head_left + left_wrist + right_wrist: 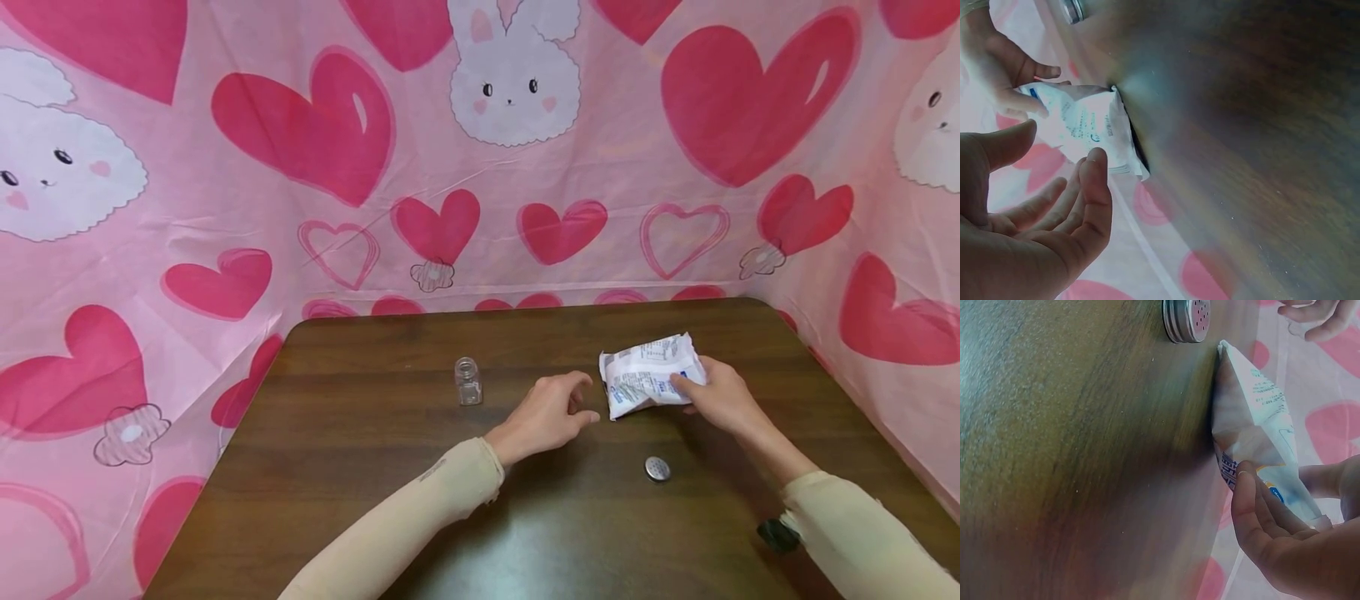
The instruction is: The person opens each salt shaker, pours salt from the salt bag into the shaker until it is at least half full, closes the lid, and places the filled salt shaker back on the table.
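A white printed packet is gripped at its right end by my right hand, thumb on the upper face and fingers underneath. In the right wrist view the packet bulges, with blue lettering on its underside. My left hand hovers just left of the packet, fingers loosely bent and thumb apart, holding nothing. The left wrist view shows the gap between the left thumb and fingers, with the packet beyond. Nearer to me lies a round metal lid; its small holes show in the right wrist view.
A small clear glass jar without a lid stands left of my left hand on the dark wooden table. Pink cloth printed with hearts and rabbits hangs behind the table and along both sides.
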Motion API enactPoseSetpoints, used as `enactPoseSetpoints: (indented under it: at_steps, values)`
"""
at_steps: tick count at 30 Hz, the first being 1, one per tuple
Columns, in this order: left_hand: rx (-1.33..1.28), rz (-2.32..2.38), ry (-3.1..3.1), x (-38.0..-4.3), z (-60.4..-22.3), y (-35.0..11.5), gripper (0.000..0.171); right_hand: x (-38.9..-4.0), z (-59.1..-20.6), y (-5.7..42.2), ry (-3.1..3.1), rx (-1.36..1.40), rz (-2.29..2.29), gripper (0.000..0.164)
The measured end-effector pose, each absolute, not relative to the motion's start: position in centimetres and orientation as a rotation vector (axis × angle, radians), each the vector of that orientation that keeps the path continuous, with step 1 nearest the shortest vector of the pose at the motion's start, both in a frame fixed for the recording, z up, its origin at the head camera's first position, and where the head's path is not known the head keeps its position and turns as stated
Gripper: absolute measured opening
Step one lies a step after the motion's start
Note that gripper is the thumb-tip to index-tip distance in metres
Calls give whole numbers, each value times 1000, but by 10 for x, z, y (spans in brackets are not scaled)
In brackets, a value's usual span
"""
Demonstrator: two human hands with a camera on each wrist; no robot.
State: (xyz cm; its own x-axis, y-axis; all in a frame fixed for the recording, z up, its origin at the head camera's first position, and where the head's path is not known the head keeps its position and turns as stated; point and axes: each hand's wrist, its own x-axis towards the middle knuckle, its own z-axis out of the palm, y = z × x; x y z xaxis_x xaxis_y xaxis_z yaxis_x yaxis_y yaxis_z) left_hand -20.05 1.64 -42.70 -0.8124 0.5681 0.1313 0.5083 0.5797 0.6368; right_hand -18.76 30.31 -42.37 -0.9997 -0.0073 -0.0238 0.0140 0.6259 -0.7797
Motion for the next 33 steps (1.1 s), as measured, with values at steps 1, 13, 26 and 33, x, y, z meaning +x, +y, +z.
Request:
enactPoseSetpoints:
  at_steps: [1,13,26,33]
  values:
    - [918,1051,2714,-201,-428,17,45,-188,-424,303,2810,8,-1347,53]
    - [867,1006,2730,-219,-426,36,53,-191,-427,300,2822,-25,-1372,49]
    - [739,920,2705,-230,-434,55,55,-190,-427,299,2816,-17,-1384,49]
    - [758,881,2727,-230,-436,62,51,-190,-427,296,2816,-17,-1391,47]
